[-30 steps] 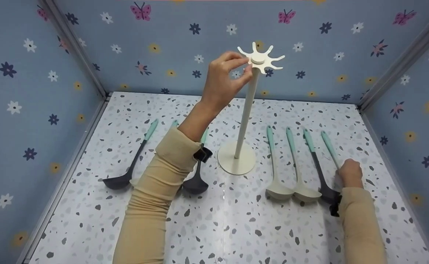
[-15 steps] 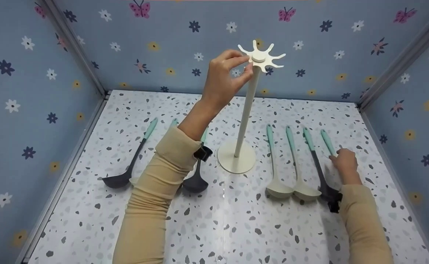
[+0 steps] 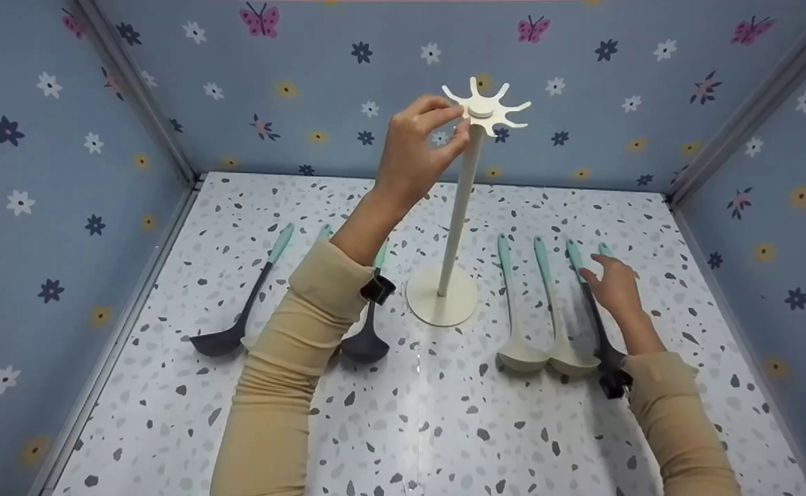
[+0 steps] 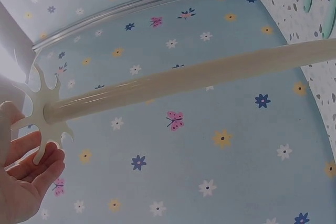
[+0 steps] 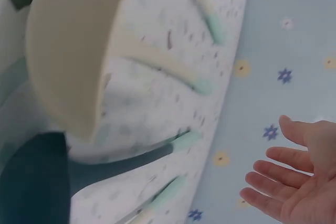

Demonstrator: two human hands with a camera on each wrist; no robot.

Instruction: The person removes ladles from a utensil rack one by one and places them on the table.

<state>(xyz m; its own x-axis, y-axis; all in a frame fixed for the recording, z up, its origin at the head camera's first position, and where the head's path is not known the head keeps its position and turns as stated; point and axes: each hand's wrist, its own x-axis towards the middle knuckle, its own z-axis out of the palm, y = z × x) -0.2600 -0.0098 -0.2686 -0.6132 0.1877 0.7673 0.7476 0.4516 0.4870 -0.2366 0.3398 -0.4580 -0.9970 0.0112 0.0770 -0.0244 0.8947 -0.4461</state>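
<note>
My left hand [image 3: 410,155] pinches one hooked arm of the cream utensil stand [image 3: 459,207] at its star-shaped top; the left wrist view shows fingers [image 4: 50,163] around that arm. The stand is upright on its round base. My right hand [image 3: 613,286], fingers extended and apart, is over the upper part of the right-hand row and holds nothing. That row has a pale ladle [image 3: 523,357], another pale ladle [image 3: 574,362], a dark ladle [image 3: 599,331] and, mostly behind the hand, one more mint handle [image 3: 604,249].
Left of the stand lie a dark ladle [image 3: 220,342], a second dark ladle [image 3: 365,346] and, between them, a mint handle [image 3: 324,232] largely covered by my left sleeve. Blue flowered panels [image 3: 348,89] enclose the speckled table [image 3: 444,413] at the back and sides.
My right hand has come off the rightmost ladle, moving away from me and to the left while its fingers spread. My left hand keeps its pinch on the stand.
</note>
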